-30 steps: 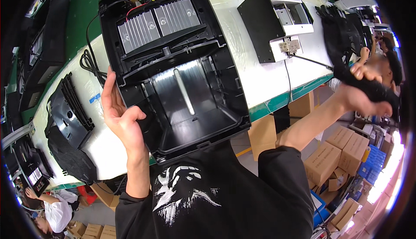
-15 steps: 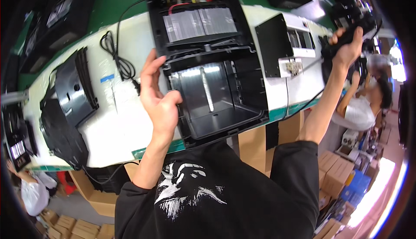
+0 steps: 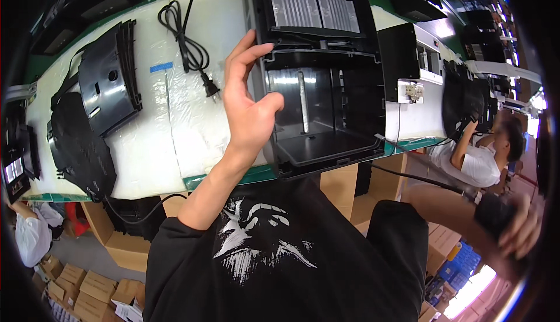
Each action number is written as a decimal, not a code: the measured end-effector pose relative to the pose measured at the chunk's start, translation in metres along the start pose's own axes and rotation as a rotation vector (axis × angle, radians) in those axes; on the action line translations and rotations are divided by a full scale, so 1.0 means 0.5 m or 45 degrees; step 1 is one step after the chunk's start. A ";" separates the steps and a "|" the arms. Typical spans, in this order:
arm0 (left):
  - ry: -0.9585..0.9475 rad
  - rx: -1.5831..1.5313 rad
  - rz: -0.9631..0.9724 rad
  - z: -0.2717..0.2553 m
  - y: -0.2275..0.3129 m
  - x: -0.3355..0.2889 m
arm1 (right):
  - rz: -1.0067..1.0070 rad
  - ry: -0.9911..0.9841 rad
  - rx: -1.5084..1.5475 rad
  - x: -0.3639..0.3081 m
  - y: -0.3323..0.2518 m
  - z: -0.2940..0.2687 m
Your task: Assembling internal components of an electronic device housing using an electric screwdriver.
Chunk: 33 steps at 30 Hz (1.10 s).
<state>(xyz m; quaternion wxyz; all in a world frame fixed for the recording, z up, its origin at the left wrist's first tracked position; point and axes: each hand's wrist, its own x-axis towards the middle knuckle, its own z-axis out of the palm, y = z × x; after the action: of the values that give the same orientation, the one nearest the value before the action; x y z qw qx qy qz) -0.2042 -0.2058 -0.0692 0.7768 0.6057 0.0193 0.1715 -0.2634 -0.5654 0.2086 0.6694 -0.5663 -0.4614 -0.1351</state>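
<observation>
A tall black casing (image 3: 326,161) lies in front of me on the bench, its hollow compartment facing up. Ribbed grey metal fins (image 3: 315,13) and some wiring sit in its far end. My left hand (image 3: 251,112) grips the casing's left wall, the fingers curled at the rim and the thumb over the inner side. Out at the far right, low beside the bench, my right hand (image 3: 519,231) is closed round a black handheld thing (image 3: 494,216). Motion smears it, and its kind is unclear. A thin black cord or rod (image 3: 417,177) runs from it toward the casing.
A coiled black power cord (image 3: 186,45) lies left of the casing, with curved black panels (image 3: 111,83) and a black mesh piece (image 3: 81,147) beyond. At right stands a black-and-white unit (image 3: 408,59). Another person (image 3: 484,153) sits farther right. Cardboard boxes (image 3: 99,287) are below.
My right hand has swung down and outward with the black thing, from above the bench's right end to beside it. The view has shifted; my left hand remains at the casing's left wall.
</observation>
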 end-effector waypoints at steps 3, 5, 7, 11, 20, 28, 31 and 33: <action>-0.009 -0.014 -0.007 -0.019 0.000 -0.003 | -0.585 0.132 0.877 -0.011 0.067 0.115; 0.003 -0.021 -0.014 -0.016 0.001 -0.003 | -0.659 -0.026 0.951 -0.008 0.084 0.144; -0.034 -0.031 -0.005 -0.002 -0.002 0.000 | -0.715 -0.193 0.978 0.020 0.117 0.204; 0.023 0.068 0.024 -0.022 -0.010 -0.007 | -0.441 -0.225 1.052 0.047 0.206 0.277; 0.005 0.085 0.036 -0.014 -0.010 -0.009 | -0.299 -0.147 0.669 -0.008 0.298 0.339; 0.022 0.049 0.043 -0.011 -0.009 -0.005 | 0.388 0.004 0.263 -0.083 0.283 0.373; 0.021 0.051 0.057 -0.012 -0.015 -0.004 | 0.430 0.016 0.199 -0.098 0.287 0.375; 0.026 0.063 0.086 -0.013 -0.018 -0.003 | 0.546 0.020 0.160 -0.106 0.280 0.379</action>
<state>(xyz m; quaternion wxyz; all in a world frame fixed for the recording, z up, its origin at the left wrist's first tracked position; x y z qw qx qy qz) -0.2050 -0.2022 -0.0795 0.7550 0.6234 0.0110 0.2033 -0.2814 -0.3710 0.0660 0.7205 -0.6075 -0.3326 0.0350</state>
